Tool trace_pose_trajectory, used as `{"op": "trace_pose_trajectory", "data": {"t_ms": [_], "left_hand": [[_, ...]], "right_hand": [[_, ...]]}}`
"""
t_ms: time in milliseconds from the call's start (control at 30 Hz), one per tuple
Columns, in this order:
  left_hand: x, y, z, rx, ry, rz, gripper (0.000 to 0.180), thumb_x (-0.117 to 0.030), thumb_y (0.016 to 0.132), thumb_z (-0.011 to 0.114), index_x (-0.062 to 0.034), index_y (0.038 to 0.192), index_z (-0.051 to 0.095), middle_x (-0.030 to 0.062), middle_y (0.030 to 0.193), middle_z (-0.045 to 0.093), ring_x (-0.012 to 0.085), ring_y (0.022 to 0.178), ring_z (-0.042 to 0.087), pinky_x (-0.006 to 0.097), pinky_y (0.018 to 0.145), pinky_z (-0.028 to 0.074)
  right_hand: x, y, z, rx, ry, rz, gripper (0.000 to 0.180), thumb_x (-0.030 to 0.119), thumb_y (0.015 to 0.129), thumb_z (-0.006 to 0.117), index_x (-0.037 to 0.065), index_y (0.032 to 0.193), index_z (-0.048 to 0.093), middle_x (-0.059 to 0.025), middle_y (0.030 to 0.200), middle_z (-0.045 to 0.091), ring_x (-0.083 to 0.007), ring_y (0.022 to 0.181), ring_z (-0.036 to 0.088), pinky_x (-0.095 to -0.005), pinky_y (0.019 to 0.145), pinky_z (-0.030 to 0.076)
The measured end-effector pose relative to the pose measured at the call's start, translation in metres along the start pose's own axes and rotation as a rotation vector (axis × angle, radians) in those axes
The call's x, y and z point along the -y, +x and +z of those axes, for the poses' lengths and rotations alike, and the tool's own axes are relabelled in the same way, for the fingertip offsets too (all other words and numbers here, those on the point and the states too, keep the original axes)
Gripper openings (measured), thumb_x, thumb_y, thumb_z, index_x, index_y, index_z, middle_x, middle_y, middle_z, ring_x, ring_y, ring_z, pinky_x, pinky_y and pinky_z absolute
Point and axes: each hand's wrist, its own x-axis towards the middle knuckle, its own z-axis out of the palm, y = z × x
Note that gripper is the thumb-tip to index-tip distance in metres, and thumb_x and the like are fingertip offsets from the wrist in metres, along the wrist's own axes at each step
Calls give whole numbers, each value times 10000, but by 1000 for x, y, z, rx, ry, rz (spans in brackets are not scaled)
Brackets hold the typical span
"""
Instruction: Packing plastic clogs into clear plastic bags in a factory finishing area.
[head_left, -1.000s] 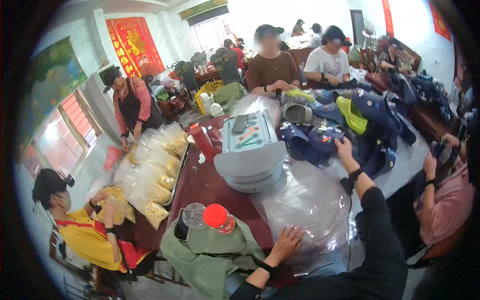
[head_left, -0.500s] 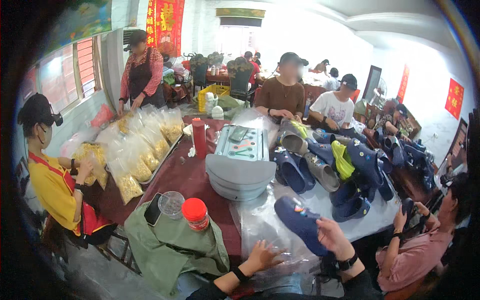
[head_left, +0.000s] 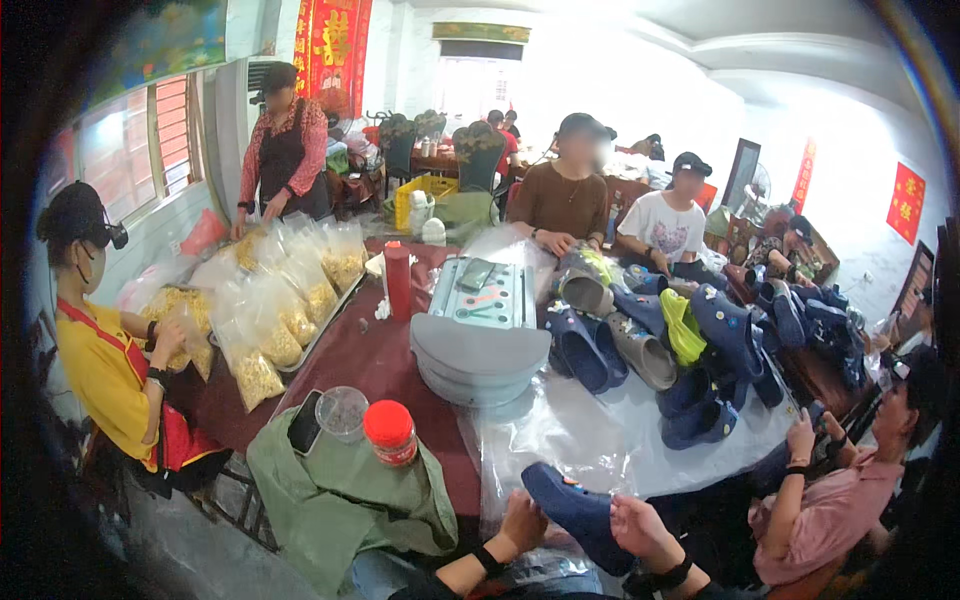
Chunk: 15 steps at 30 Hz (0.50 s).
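Observation:
A dark blue clog [head_left: 572,508] with small colourful charms on its top is held over the table's near edge, toe pointing up and left. My right hand [head_left: 640,528] grips the heel end, fingers closed on it. At the toe end, my left hand [head_left: 522,522] is closed against the clog's lower side, its fingertips partly hidden. Under and beyond the clog lies a clear plastic bag [head_left: 545,432].
Many blue and grey clogs [head_left: 690,390] are heaped at the right, with a lime green one [head_left: 683,328] among them. A grey machine [head_left: 478,345] stands ahead. A red-lidded jar [head_left: 390,432] sits on green cloth [head_left: 340,500] at left. Co-workers surround the table.
The clog has come down and left, nearer to me, with my right hand on it. My left hand, spread over the plastic before, has risen to the clog's toe end and closed.

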Motion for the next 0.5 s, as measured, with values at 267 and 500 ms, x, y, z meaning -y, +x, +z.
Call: {"op": "trace_pose_trajectory", "data": {"t_ms": [267, 500], "left_hand": [[-17, -4, -25, 377, 265, 41, 626, -573, 845, 444, -65, 1192, 557, 141, 1279, 428, 346, 1223, 331, 559, 977, 251], [-8, -9, -13, 230, 130, 68, 521, -474, 862, 468, -60, 1165, 562, 164, 1275, 414, 346, 1229, 324, 552, 964, 276]], "right_hand": [[-3, 21, -45, 241, 144, -11, 119, 174, 910, 485, 66, 883, 527, -1, 756, 571, -99, 632, 545, -202, 523, 429], [1, 24, -43, 174, 80, 24, 170, 195, 922, 463, 45, 906, 542, -21, 786, 605, -102, 621, 550, -168, 506, 427]]}}
